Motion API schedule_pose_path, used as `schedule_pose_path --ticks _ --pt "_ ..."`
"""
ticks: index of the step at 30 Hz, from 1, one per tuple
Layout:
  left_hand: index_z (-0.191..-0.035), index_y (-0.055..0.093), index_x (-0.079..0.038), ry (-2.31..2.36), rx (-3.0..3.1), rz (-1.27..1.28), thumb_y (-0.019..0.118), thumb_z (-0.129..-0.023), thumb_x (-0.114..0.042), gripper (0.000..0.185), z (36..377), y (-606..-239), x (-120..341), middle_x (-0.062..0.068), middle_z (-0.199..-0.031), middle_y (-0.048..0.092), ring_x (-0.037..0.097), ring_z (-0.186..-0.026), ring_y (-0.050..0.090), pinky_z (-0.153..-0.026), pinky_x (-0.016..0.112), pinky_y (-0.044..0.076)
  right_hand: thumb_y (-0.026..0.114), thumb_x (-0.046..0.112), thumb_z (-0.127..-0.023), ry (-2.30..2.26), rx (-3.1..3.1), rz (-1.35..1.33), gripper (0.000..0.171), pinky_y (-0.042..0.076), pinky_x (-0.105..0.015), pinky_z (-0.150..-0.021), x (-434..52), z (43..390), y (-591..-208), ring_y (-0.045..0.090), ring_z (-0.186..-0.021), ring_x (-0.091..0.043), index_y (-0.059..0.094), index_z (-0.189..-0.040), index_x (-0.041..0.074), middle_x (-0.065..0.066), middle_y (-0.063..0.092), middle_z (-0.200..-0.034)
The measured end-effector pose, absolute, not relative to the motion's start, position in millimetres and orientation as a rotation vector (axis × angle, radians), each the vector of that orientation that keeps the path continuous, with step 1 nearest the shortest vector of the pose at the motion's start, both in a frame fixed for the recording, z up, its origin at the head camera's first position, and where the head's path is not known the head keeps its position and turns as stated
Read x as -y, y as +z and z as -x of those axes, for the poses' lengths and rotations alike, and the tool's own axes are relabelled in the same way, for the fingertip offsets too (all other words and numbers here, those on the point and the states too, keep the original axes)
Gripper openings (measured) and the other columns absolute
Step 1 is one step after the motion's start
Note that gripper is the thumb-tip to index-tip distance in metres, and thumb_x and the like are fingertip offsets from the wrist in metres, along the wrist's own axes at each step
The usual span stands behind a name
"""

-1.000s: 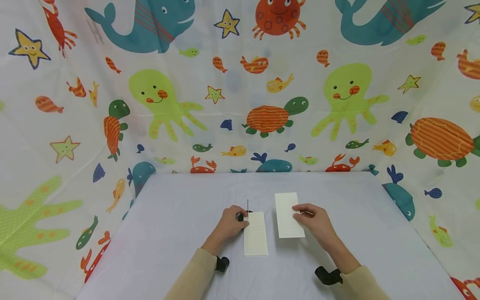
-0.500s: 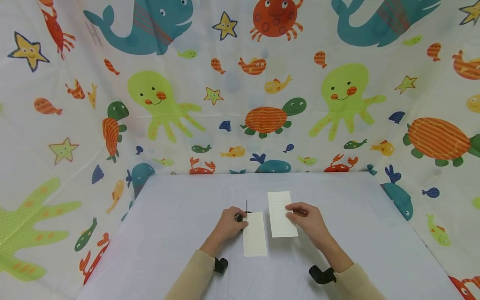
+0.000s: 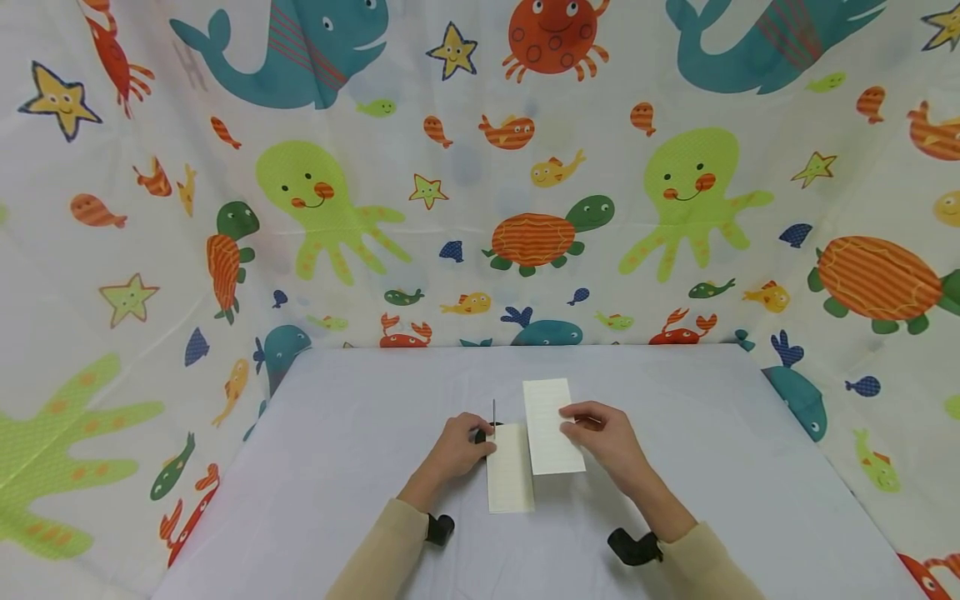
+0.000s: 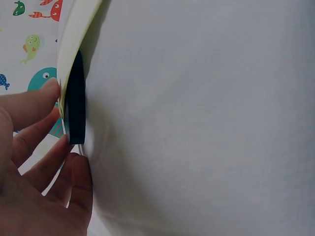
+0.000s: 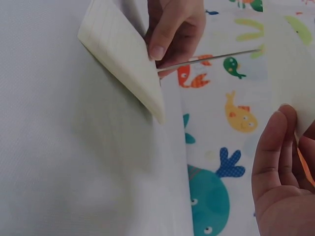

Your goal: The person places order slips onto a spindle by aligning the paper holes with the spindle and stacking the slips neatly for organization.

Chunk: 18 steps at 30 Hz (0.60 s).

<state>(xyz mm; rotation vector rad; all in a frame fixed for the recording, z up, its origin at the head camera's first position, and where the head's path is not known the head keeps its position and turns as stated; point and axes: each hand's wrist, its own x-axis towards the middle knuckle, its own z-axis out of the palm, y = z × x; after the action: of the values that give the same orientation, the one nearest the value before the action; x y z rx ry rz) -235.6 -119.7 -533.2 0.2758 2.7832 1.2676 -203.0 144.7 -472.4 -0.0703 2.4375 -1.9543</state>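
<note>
A small stack of cream lined paper (image 3: 511, 479) is low over the white table, its top left corner pinched by my left hand (image 3: 454, 450). By those fingers is a black piece (image 4: 75, 108) with a thin metal rod (image 5: 211, 59), resembling a binder clip; the hand partly hides it. The rod points away from me in the head view. My right hand (image 3: 603, 433) pinches a lined paper sheet (image 3: 549, 429) by its right edge, thumb on one face and fingers on the other. This sheet is raised, tilted, just right of the stack and overlaps its upper right edge in the head view.
A white cloth covers the table (image 3: 360, 400). Its far edge meets a hanging curtain (image 3: 465, 308) printed with sea animals, which also runs down both sides. A black wrist camera (image 3: 633, 547) sits on the right wrist, another (image 3: 440, 529) on the left.
My right hand has moved left with its sheet, closing the gap to the stack. My left hand and the stack have stayed nearly still.
</note>
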Motion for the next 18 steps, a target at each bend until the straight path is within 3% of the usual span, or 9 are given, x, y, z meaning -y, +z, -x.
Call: schedule_pose_path --ticks 9,18 --pt "-0.107 0.069 -0.009 1.271 -2.796 -0.240 0.072 -0.094 -0.015 0.014 233.0 -527.3 119.0 0.013 -0.124 0.061 0.034 -0.123 0.054 -0.106 0.054 0.043 0.076 0.012 -0.092 -1.980 -2.410 0.104 0.026 0.051 -0.020 -0.079 -136.2 205.4 -466.4 0.054 -0.098 -0.025 0.073 -0.116 0.004 -0.012 0.064 -0.118" --pt "-0.109 0.070 -0.010 1.425 -2.876 -0.208 0.064 -0.099 -0.018 0.014 231.7 -514.0 117.1 0.009 -0.116 0.065 0.027 -0.106 0.061 -0.088 0.047 0.052 0.076 0.006 -0.090 -2.021 -2.376 0.156 0.023 0.052 -0.020 -0.078 -126.4 207.5 -464.9 0.055 -0.096 -0.025 0.073 -0.114 0.003 -0.012 0.066 -0.116"
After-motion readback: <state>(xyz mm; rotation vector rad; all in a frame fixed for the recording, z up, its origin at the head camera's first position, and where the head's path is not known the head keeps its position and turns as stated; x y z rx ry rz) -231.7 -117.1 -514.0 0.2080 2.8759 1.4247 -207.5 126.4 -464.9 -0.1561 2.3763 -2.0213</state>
